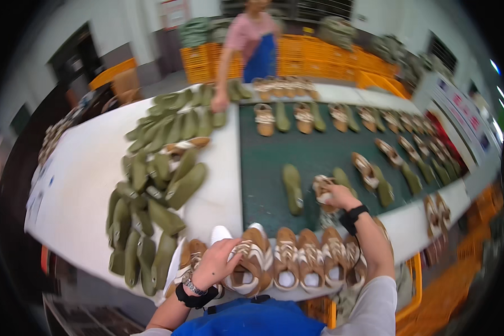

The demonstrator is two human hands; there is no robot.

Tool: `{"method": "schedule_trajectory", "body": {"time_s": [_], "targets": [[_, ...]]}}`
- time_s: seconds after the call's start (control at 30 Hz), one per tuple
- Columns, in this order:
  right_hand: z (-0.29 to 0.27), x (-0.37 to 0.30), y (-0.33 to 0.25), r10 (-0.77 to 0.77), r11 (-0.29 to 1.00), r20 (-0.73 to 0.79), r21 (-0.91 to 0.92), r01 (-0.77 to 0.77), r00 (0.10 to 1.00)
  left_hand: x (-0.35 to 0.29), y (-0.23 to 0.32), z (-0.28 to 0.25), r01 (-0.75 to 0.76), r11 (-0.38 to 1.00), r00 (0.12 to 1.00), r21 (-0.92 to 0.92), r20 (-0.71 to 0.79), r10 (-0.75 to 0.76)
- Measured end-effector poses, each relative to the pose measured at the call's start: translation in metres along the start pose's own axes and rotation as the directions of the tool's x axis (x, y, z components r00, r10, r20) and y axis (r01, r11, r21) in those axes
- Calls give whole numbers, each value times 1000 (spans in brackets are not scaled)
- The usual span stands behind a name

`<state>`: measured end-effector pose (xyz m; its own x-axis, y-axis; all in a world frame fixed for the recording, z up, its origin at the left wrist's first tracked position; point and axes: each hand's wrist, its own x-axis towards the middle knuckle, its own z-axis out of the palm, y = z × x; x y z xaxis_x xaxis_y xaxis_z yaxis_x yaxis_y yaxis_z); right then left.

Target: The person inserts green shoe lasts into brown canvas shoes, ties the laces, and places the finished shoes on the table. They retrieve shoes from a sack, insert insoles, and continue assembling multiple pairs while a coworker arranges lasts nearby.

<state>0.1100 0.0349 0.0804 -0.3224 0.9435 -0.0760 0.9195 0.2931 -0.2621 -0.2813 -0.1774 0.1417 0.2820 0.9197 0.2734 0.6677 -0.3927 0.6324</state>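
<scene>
My right hand (342, 197) is closed around a brown and white shoe (321, 189), held at the near side of the dark green belt. An olive-green foot-shaped piece, like a shoe last (292, 189), lies to the left of it on the belt. Another green last (346, 180) sits just beyond my right hand. My left hand (220, 261) has its fingers curled onto a brown and white lace-up sneaker (250, 269) at the table's near edge. Several similar sneakers (311, 257) stand in a row to its right, toes pointing away from me.
A pile of green lasts (145, 215) covers part of the white table (78, 173) on the left. Shoes paired with lasts (368, 171) line the belt (274, 157). Across the table a co-worker (252, 45) reaches toward green lasts. Orange crates (313, 56) stand behind.
</scene>
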Motion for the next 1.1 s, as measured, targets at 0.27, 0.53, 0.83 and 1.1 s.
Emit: {"method": "schedule_trajectory", "body": {"time_s": [0.27, 0.53, 0.83, 1.1], "targets": [[67, 116, 33, 166, 980, -93, 127, -153, 982, -112, -76, -26, 519, 793, 842, 319, -350, -410], [28, 22, -97, -344, 846, -12, 431, 315, 939, -187, -129, 0, 637, 737, 770, 225, -159, -618], [-5, -104, -190, -361, 828, -65, 437, 352, 930, -182, -129, -14, 642, 766, 734, 43, -323, -597], [-9, -144, -291, -463, 628, -129, 650, 427, 877, -123, -68, -67, 174, 447, 725, -877, -193, -661]]}}
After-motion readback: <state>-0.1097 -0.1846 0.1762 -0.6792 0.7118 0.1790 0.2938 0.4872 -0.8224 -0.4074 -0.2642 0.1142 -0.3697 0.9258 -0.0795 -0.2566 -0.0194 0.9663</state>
